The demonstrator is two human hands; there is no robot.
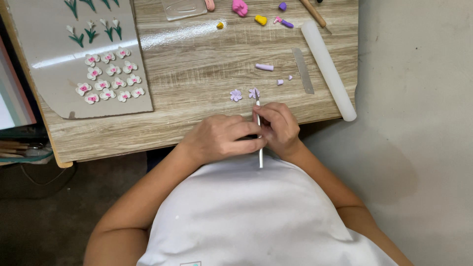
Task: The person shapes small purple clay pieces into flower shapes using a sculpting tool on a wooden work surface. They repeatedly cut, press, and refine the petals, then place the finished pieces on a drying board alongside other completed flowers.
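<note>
We hold a thin metal modelling tool (259, 133) in our right hand (280, 129), fingers pinched around its shaft like a pen, with its tip resting on a small lilac clay flower (254, 93) just beyond our knuckles. Our left hand (221, 138) presses in against the right, its fingertips closed near the tool's shaft; whether they grip the shaft or only steady it, we cannot tell. A second lilac flower (236, 95) lies just beside the first, a little toward our left.

The flower looks very light and soft, its thin petals easy to dent or smear, so we judge it is best lifted from underneath or nudged at its centre, never squeezed across the petals.

Farther out from our right hand lie a lilac clay log (264, 67), a flat metal blade (302, 70) and a long white roller (328, 69). Well away from our left hand, a grey sheet (59, 39) carries rows of white flowers with pink centres (108, 75) and small green-stemmed pieces (91, 30).
</note>
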